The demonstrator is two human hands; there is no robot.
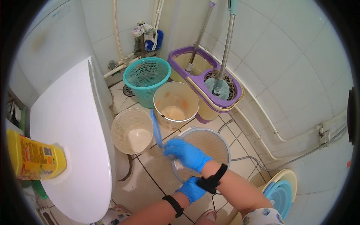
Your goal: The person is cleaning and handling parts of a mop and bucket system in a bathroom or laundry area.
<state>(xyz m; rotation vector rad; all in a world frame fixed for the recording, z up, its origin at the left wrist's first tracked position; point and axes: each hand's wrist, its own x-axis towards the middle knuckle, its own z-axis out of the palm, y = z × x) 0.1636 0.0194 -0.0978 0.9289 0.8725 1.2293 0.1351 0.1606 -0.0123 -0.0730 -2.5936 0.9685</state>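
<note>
A round grey basket (215,140) with a ribbed inner wall stands on the tiled floor before me. My right hand (187,154), in a blue glove, hangs over its left rim. Motion blurs those fingers, so any grip is unclear. Something pale and shiny shows inside the basket beneath this hand. At the near rim is my left hand (192,189), also gloved in blue. Its fingertips are hidden behind the black strap on my right wrist. Just left of the basket stands a cream slotted basket (133,121), with a blue strip (156,128) upright beside it.
Beyond stand a stained cream bucket (177,90) and a turquoise basket (147,98). A purple-rimmed mop bucket (194,78) holds two mops. Nested basins (281,194) lean at lower right. To the left, a yellow container (57,163) rests on a white toilet lid (76,135). A grey hose (250,158) crosses the floor.
</note>
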